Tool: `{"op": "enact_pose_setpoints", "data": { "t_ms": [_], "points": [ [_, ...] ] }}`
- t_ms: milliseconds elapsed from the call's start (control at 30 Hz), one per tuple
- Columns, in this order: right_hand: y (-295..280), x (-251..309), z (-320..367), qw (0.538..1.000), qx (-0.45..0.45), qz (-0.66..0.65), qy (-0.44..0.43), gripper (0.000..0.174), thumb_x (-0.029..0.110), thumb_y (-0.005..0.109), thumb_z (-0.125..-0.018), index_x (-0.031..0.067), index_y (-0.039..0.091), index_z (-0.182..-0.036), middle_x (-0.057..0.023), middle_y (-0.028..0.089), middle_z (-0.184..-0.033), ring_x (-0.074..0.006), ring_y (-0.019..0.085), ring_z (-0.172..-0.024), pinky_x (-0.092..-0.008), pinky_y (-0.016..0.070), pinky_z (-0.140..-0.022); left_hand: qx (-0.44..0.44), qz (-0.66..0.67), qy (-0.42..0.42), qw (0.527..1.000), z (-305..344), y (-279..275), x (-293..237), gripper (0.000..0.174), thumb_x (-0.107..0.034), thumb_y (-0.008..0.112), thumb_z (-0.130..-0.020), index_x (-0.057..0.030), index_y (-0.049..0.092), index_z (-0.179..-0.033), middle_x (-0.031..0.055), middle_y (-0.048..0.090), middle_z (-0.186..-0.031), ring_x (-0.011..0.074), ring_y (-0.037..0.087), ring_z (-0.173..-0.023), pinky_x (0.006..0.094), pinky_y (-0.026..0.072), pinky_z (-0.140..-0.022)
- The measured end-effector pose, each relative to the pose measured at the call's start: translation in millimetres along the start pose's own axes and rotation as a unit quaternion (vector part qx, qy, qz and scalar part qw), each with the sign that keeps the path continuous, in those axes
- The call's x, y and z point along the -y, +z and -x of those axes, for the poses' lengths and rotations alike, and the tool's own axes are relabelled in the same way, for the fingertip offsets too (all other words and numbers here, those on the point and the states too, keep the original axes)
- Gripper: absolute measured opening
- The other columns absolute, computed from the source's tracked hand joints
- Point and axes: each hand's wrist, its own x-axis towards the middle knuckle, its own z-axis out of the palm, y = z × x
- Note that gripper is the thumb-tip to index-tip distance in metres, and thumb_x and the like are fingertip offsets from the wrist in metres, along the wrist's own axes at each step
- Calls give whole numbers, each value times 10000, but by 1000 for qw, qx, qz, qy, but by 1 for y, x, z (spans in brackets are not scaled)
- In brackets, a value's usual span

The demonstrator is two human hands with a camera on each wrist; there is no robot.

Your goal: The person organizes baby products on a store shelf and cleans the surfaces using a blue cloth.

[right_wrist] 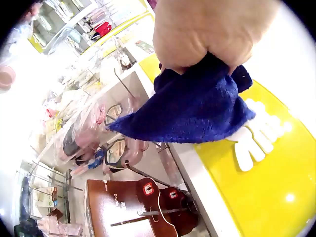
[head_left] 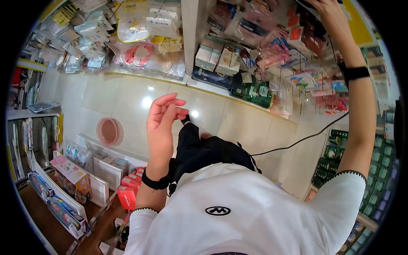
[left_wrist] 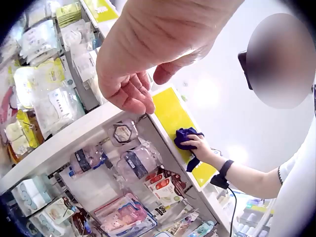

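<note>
At the top right of the head view, my right hand [head_left: 329, 12] clamps a bunched blue cloth [right_wrist: 192, 108] against the yellow shelf sign [right_wrist: 266, 173], pressing it flat; my left hand [head_left: 163, 119] floats mid-frame, fingers relaxed, empty.

White short-sleeved T-shirt [head_left: 255, 212] that bore a small black oval logo [head_left: 217, 211], sleeve hems either side of the logo edged in thin black trim, black left wrist strap [head_left: 155, 182] sat left of the logo, black right wrist strap [head_left: 356, 72] sat far above the logo and to its right, with a thin black cable [head_left: 297, 144] trailing from it, black trousers [head_left: 204, 151] showed just above the logo.
</note>
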Motion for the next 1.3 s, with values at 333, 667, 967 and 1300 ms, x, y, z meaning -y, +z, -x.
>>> {"op": "enact_pose_setpoints", "data": {
  "t_ms": [333, 667, 967, 1300],
  "points": [
    [-50, 9, 86, 966, -185, -93, 156, 426, -61, 508, -677, 115, 571, -1059, -109, 501, -1192, -303, 448, -1107, -355, 356, -950, -40, -26, -24, 999, 57, -25, 8, 200, -127, 455, -909, -34, 525, -1071, 78, 587, -953, 124, 576, -769, 251, 449, -700],
    [-23, 265, 176, 3, -5, -858, 514, 490, 28, 490, -802, 58, 370, -1276, -122, 503, -1177, -253, 540, -1039, -378, 452, -890, 152, -101, -196, 963, 7, -32, 26, 355, -260, 488, -905, -82, 441, -1209, 75, 517, -1126, 160, 524, -989, 318, 454, -798],
    [-45, 332, 142, 126, 33, -880, 456, 529, 54, 529, -760, 17, 368, -1263, -91, 483, -1159, -176, 468, -1064, -294, 377, -918, 214, 130, -343, 905, 13, -38, 22, 487, -384, 462, -899, -54, 419, -1254, 88, 503, -1224, 212, 516, -1087, 354, 459, -869],
    [-17, 407, 156, 381, 57, -786, 483, 517, 60, 542, -750, 69, 415, -1251, -156, 440, -1201, -253, 487, -1069, -329, 386, -927, 46, 10, -295, 954, 29, -69, 27, 262, -184, 506, -886, -89, 486, -1130, 58, 584, -1053, 146, 610, -855, 239, 527, -619]
  ]
}}
